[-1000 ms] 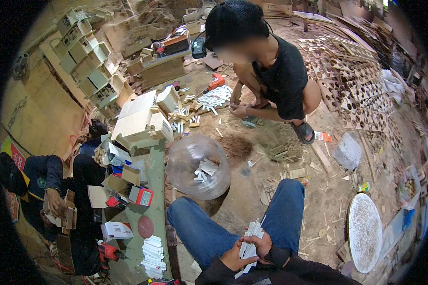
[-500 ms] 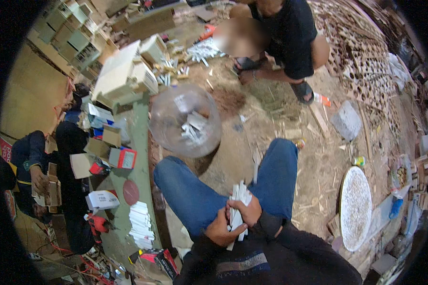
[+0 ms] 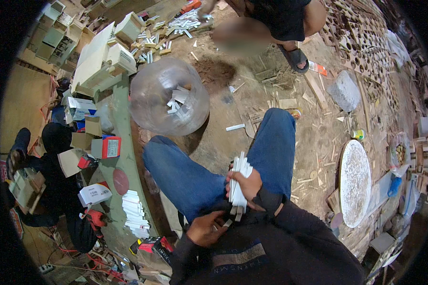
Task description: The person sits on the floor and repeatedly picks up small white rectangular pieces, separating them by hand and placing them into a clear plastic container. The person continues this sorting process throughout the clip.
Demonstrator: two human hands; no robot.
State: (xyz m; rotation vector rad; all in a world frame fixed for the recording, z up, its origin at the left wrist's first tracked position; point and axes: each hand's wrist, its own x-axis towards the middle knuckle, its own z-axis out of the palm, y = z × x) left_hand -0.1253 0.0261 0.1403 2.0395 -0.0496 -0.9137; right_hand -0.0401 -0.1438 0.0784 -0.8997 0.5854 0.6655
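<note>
The right hand (image 3: 246,184) comes in from the lower right with its dark sleeve pushed close to the wrist, and it holds a bundle of white strips (image 3: 240,176) upright over the lap, between the 2 legs of the blue jeans (image 3: 184,175). Its thumb lies across the near face of the bundle and its fingers wrap round the left edge, clamped on the strips, whose tops stand uneven above the grip. The left hand (image 3: 207,229) is low and to the left of the bundle, back of the hand upward, the wrist bent inward from a forearm at the lower edge. Its fingers are half curled, with the tips beside the bundle's lower end; 1 short pale strip end (image 3: 228,223) shows just by them, and I cannot tell whether the fingers pinch it. Left of the bundle, a stack of white strips (image 3: 135,214) lies on the green table (image 3: 134,166) near a reddish disc (image 3: 121,182). Beyond the bundle, 1 loose white strip (image 3: 235,127) lies on the ground, and farther left stands a clear round plastic container (image 3: 170,114) with more white pieces (image 3: 178,99) visible in it.
</note>
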